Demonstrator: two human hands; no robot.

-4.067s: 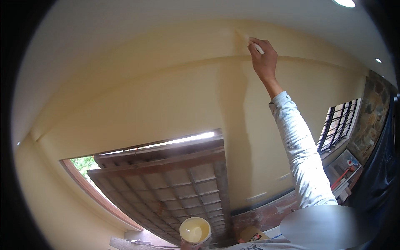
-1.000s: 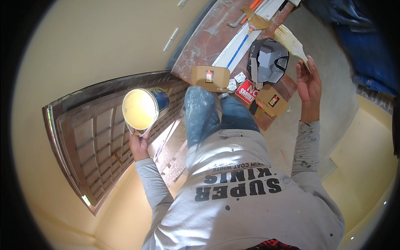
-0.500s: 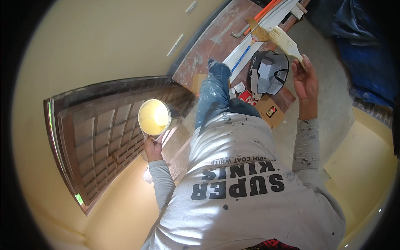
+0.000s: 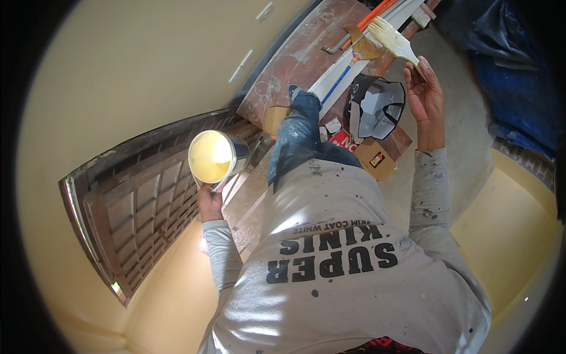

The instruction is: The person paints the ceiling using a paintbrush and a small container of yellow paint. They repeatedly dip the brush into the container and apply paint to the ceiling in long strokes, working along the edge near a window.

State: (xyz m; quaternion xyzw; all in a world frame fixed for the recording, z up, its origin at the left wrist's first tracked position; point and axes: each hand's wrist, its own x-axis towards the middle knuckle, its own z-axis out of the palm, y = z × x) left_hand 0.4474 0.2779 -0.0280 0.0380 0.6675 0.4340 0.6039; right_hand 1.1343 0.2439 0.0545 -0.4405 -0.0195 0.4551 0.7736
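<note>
The right hand point(image 4: 425, 97) holds the paint brush point(image 4: 398, 44) by its handle, with the fingers and thumb near the end of it. The brush is up at the top right of the view. It lies on a slant: its long line runs from top left down to bottom right. The bristles point up and left, and the handle points down to the hand. In the view, the bristles cross over the edge of the tan broom point(image 4: 367, 49).

The left hand point(image 4: 210, 203) has hold of the bucket point(image 4: 240, 154) at its low edge, where a thin loop shows. I cannot tell if it grips the loop, the rim or both. The bucket is tipped, with its round mouth facing left and up at the camera and its bottom going off to the right. Pale yellow paint point(image 4: 203, 162) is inside.

About four seconds ago, the right hand was high on the yellow wall point(image 4: 135, 76) with the brush. Now it is down by the person's side. Since half a second ago, the brush has gone a bit up and left in the view, and the bucket has moved a little left
</note>
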